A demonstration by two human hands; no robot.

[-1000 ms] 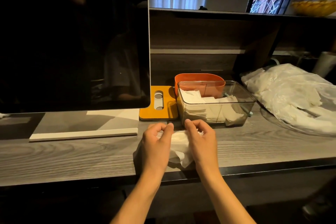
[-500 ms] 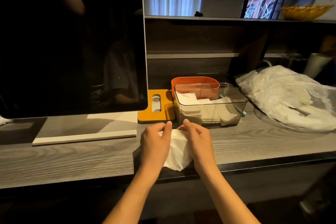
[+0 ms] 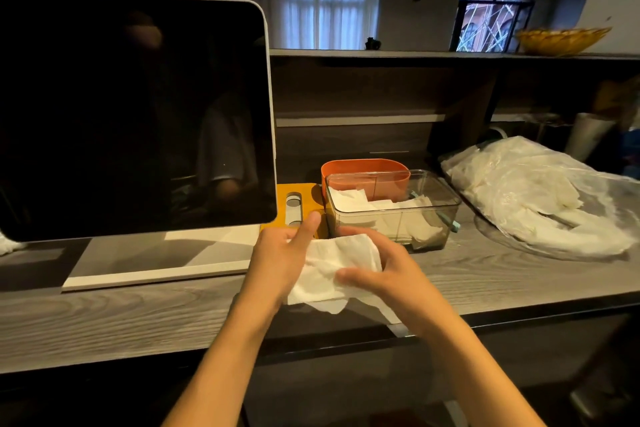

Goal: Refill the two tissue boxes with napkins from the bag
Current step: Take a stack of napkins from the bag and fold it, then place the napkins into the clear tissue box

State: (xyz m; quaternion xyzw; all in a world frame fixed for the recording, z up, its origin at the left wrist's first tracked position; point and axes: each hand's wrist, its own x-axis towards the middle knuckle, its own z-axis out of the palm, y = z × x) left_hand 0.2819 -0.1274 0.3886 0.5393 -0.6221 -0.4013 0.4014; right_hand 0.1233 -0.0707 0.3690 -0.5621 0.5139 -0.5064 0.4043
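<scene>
Both hands hold one white napkin (image 3: 332,269) just above the counter's front edge. My left hand (image 3: 280,263) grips its left side with the thumb raised, and my right hand (image 3: 388,274) pinches its right side. Right behind them stands a clear plastic tissue box (image 3: 446,215) with several folded napkins inside. An orange tissue box (image 3: 363,168) sits directly behind the clear one. The clear plastic bag of napkins (image 3: 540,204) lies on the counter to the right.
A large dark monitor (image 3: 131,118) on a white base fills the left of the grey wooden counter (image 3: 104,315). An orange lid (image 3: 294,204) with an oval slot lies between monitor and boxes. A shelf behind carries a yellow bowl (image 3: 561,40).
The hands have lifted and spread the napkin wider. My right hand slid down its right side; my left thumb now points up. The camera tilted upward.
</scene>
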